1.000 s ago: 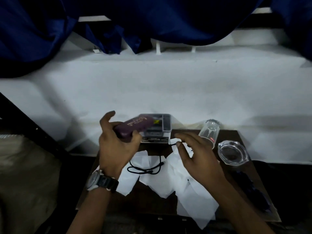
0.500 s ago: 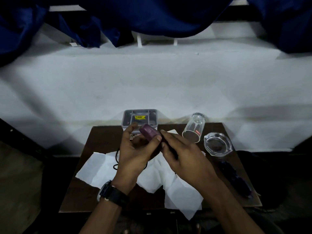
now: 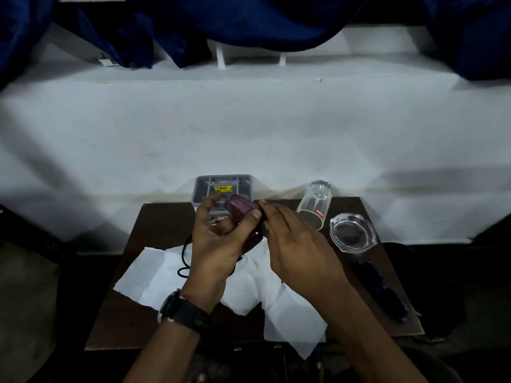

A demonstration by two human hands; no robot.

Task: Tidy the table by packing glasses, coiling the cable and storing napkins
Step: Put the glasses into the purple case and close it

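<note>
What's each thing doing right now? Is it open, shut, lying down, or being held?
Purple case: held up in both hands, looks shut.
Left hand: grips the case.
Right hand: pinches the case's end.
Glass tumbler: tipped over, empty.
Glass dish: upright.
Napkins: spread loose, not stored.
Cable: loose, not coiled.
Gray box: open on top.
</note>
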